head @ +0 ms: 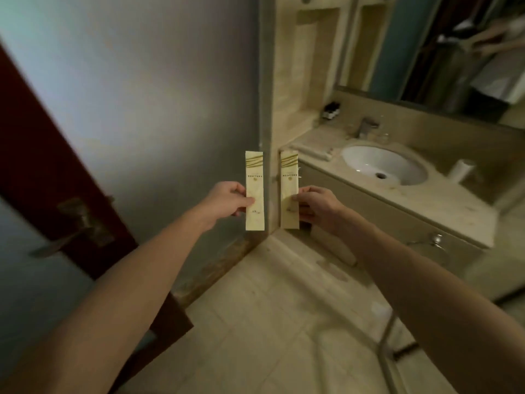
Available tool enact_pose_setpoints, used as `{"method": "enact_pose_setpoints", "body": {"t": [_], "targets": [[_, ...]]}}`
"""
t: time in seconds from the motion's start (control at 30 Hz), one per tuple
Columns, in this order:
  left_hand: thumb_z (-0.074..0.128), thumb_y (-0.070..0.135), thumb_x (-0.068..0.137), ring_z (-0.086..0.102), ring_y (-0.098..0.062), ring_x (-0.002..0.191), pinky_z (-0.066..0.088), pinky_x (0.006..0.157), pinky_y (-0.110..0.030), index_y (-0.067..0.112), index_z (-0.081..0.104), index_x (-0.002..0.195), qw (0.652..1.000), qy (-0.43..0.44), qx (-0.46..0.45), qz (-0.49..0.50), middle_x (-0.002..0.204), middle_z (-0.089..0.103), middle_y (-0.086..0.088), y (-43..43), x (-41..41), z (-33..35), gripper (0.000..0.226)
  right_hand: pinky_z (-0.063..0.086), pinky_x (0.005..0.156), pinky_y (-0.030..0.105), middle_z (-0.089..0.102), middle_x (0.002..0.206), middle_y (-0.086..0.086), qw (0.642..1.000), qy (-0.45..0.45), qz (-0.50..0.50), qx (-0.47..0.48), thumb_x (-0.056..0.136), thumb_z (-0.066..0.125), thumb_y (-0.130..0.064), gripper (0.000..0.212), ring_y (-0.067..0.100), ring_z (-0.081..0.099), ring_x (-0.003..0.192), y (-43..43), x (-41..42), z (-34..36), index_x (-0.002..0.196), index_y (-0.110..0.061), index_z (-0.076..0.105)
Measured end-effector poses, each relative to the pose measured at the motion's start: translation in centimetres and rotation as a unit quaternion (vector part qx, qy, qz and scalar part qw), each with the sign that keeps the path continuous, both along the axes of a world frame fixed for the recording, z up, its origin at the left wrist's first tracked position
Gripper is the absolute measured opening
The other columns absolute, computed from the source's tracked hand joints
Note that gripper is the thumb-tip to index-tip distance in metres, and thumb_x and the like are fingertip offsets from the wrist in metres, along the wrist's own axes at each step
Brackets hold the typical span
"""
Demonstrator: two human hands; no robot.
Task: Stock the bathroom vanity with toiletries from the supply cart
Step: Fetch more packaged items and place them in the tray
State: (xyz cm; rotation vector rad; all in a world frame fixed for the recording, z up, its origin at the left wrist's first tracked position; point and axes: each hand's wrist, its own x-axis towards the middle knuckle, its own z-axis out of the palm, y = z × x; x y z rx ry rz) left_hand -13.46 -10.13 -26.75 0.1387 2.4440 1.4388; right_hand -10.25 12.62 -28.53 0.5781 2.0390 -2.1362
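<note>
Two flat, cream paper packets stand upright side by side in the air: the left hand [228,200] pinches the left packet [254,191], the right hand [315,206] the right packet [289,190]. Beyond, a beige stone vanity [443,206] holds an oval white basin [383,163].

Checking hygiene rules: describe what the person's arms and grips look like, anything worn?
The left forearm and right forearm are bare to the frame edge, no sleeves. The left grip and right grip wear no gloves; no watch, bracelet or ring shows.
</note>
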Motion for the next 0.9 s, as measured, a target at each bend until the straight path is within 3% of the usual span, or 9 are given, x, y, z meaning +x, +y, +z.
{"method": "enact_pose_setpoints", "body": {"t": [0.27, 0.4, 0.57, 0.63, 0.73, 0.9], "targets": [[0.071, 0.013, 0.093, 0.073, -0.008, 0.091, 0.057, 0.073, -0.025, 0.021, 0.065, 0.115, 0.994, -0.018, 0.043, -0.097, 0.100, 0.077, 0.008, 16.2, -7.5, -0.4, 0.024, 0.060, 0.074, 0.035, 0.070, 0.113, 0.011, 0.995, -0.018, -0.098, 0.022, 0.093, 0.068, -0.007, 0.011, 0.028, 0.071, 0.101, 15.9, -3.2, 0.0, 0.098, -0.012, 0.059], [0.072, 0.014, 0.092, 0.074, -0.007, 0.090, 0.055, 0.070, -0.024, 0.020, 0.063, 0.124, 0.992, -0.027, 0.057, -0.108, 0.100, 0.078, 0.006, 20.4, -12.0, -2.3, 0.033, 0.059, 0.078, 0.037, 0.070, 0.112, 0.009, 0.990, -0.026, -0.133, 0.027, 0.094, 0.068, -0.010, 0.010, 0.026, 0.070, 0.099, 19.7, -6.4, -1.0, 0.101, -0.012, 0.061], [0.074, 0.016, 0.091, 0.075, -0.009, 0.085, 0.059, 0.074, -0.029, 0.021, 0.063, 0.119, 0.990, -0.042, 0.076, -0.107, 0.098, 0.078, 0.006, 24.3, -20.1, -4.5, 0.031, 0.059, 0.084, 0.039, 0.068, 0.114, 0.006, 0.986, -0.021, -0.158, 0.040, 0.095, 0.067, -0.012, 0.019, 0.025, 0.068, 0.103, 22.6, -13.5, -2.4, 0.113, -0.015, 0.065], [0.074, 0.014, 0.090, 0.076, -0.011, 0.085, 0.061, 0.079, -0.034, 0.023, 0.064, 0.110, 0.989, -0.048, 0.093, -0.104, 0.098, 0.078, 0.005, 25.7, -24.4, -5.0, 0.025, 0.059, 0.080, 0.037, 0.070, 0.110, 0.005, 0.984, -0.004, -0.173, 0.034, 0.094, 0.067, -0.010, 0.014, 0.024, 0.069, 0.099, 23.5, -17.8, -2.7, 0.106, -0.017, 0.066], [0.074, 0.015, 0.090, 0.075, -0.010, 0.083, 0.058, 0.070, -0.028, 0.027, 0.063, 0.105, 0.989, -0.052, 0.086, -0.108, 0.099, 0.075, 0.005, 27.1, -31.0, -5.1, 0.023, 0.060, 0.073, 0.036, 0.074, 0.103, 0.007, 0.981, -0.001, -0.193, 0.011, 0.091, 0.069, -0.005, 0.010, 0.024, 0.073, 0.091, 24.2, -24.3, -3.0, 0.093, -0.015, 0.066], [0.072, 0.008, 0.089, 0.073, -0.012, 0.070, 0.057, 0.064, -0.028, 0.013, 0.067, 0.107, 0.988, -0.065, 0.069, -0.123, 0.098, 0.076, -0.004, 28.7, -41.7, -5.2, 0.020, 0.055, 0.064, 0.032, 0.074, 0.102, 0.009, 0.982, -0.004, -0.186, 0.025, 0.092, 0.069, -0.007, 0.012, 0.025, 0.072, 0.090, 25.5, -34.3, -2.4, 0.088, -0.017, 0.065]]}}
